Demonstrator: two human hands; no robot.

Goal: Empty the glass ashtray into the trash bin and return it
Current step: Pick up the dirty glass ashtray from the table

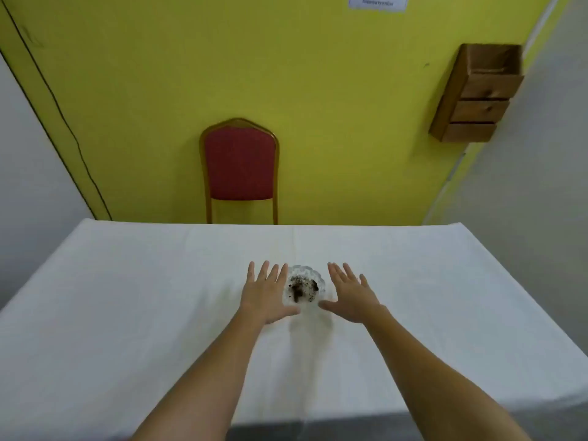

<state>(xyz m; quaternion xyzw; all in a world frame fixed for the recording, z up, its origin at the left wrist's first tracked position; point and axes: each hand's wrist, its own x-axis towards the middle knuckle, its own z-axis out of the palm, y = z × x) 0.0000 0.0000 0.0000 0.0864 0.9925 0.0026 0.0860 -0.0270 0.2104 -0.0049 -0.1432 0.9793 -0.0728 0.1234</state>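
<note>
A clear glass ashtray [305,286] with dark ash and bits inside sits near the middle of the white-clothed table [127,313]. My left hand [267,294] is flat and spread just to its left, fingertips level with the rim. My right hand [351,297] is spread just to its right, thumb pointing toward the ashtray. Both hands hold nothing and flank the ashtray closely; whether they touch it I cannot tell. No trash bin is in view.
A red padded chair [240,168] with a gold frame stands behind the table's far edge against the yellow wall. A wooden drawer unit [477,97] hangs on the wall at upper right. Grey walls close in on both sides.
</note>
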